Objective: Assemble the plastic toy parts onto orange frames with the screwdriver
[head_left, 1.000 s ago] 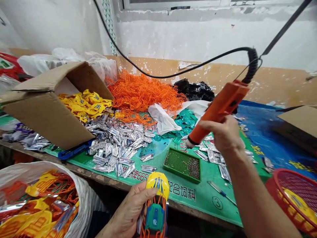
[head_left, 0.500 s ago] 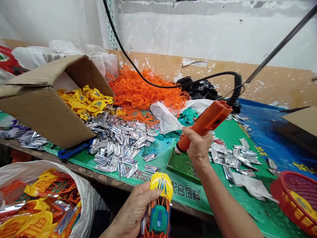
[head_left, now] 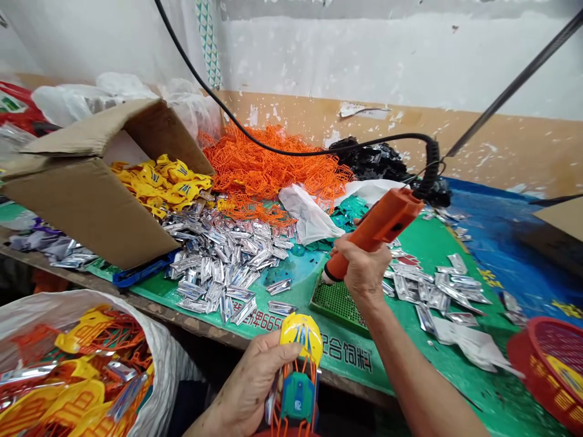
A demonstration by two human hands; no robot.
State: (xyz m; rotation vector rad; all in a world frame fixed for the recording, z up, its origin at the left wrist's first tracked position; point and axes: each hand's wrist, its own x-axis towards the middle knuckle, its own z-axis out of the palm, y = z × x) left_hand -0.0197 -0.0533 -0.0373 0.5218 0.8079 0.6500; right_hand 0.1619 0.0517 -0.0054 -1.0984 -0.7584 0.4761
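Observation:
My right hand (head_left: 362, 270) grips an orange electric screwdriver (head_left: 376, 229) with a black coiled cord (head_left: 296, 149); its tip rests on a green screw tray (head_left: 334, 300). My left hand (head_left: 255, 388) is closed on a toy car (head_left: 298, 379) with a yellow top, orange frame and teal underside, held at the table's near edge.
Silver parts (head_left: 223, 261) are heaped mid-table and more lie at the right (head_left: 437, 291). A tipped cardboard box (head_left: 86, 188) spills yellow parts (head_left: 159, 182). Orange frames (head_left: 268, 167) and black parts (head_left: 373, 161) lie at the back. A white sack (head_left: 91, 364) sits lower left, a red basket (head_left: 551, 370) lower right.
My right hand brought the screwdriver down and left from above the table until its tip met the green tray. The toy car in my left hand stayed nearly still.

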